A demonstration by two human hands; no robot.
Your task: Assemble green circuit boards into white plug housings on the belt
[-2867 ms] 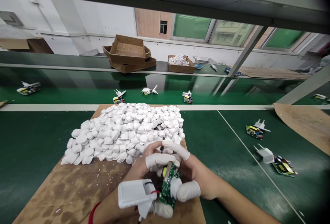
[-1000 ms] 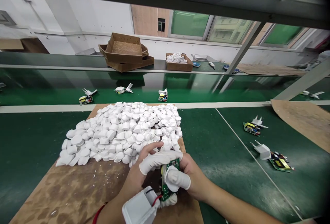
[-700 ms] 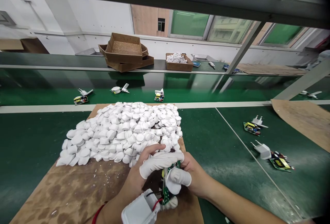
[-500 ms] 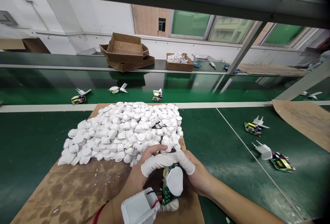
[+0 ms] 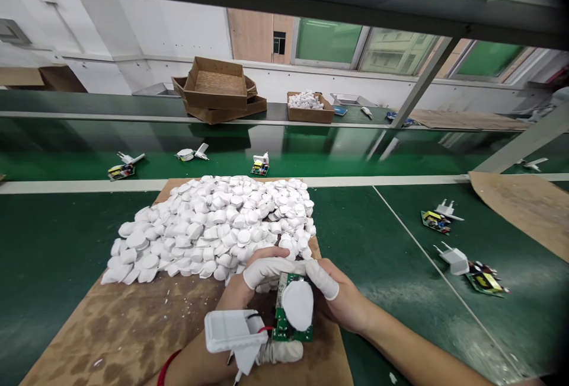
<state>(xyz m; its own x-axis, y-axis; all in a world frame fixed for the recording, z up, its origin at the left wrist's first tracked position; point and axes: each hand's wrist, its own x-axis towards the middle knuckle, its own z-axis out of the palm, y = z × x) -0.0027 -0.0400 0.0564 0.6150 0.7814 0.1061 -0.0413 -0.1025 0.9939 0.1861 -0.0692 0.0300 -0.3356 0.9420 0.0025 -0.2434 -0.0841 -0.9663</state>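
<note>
A green circuit board (image 5: 280, 318) is held between my hands above the cardboard sheet, with a round white pad (image 5: 297, 306) lying on its face. My left hand (image 5: 260, 274), in white finger cots, is closed around the board's far edge and near side. By red and black wires, a white plug housing (image 5: 233, 331) hangs from the board over my left wrist. My right hand (image 5: 341, 297) has its white-covered thumb against the board's far right corner; its other fingers are mostly hidden. Just beyond my hands lies a large heap of white pads (image 5: 222, 220).
The heap sits on a stained cardboard sheet (image 5: 133, 327). Several plug-and-board assemblies lie on the green conveyor belt (image 5: 338, 158), and two more boards with plugs (image 5: 486, 279) are on the bench at right. A box of white parts (image 5: 311, 114) and stacked cardboard trays (image 5: 216, 98) stand behind.
The board has turned so its padded face shows more toward me. The plug housing has swung up and left, its prongs now pointing down. Assemblies on the conveyor have shifted left.
</note>
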